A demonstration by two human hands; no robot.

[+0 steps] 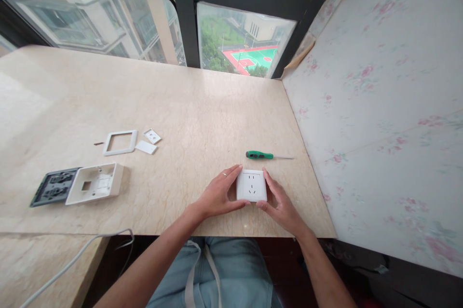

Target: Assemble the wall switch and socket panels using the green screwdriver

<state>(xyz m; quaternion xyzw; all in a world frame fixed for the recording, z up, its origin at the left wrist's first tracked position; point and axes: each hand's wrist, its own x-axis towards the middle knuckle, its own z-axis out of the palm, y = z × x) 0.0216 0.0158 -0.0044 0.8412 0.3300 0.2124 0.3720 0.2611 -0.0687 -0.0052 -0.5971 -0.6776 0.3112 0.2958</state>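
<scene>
A white wall socket [252, 186] with slots in its face sits near the front edge of the stone counter, face up. My left hand [220, 192] grips its left side, thumb at the near edge and fingers at the far left corner. On the opposite side, my right hand [280, 202] holds the right edge, with its thumb at the near right corner. Just beyond the socket lies a screwdriver [259, 154] with a green and black handle, its shaft pointing right. The socket's underside is hidden.
To the left lie a white open box [94, 184], a dark grey plate [53, 186], a white frame [120, 142] and two small white pieces [146, 147]. A white cable [77, 252] crosses the front left edge. The papered wall [379, 120] bounds the right side; windows stand behind.
</scene>
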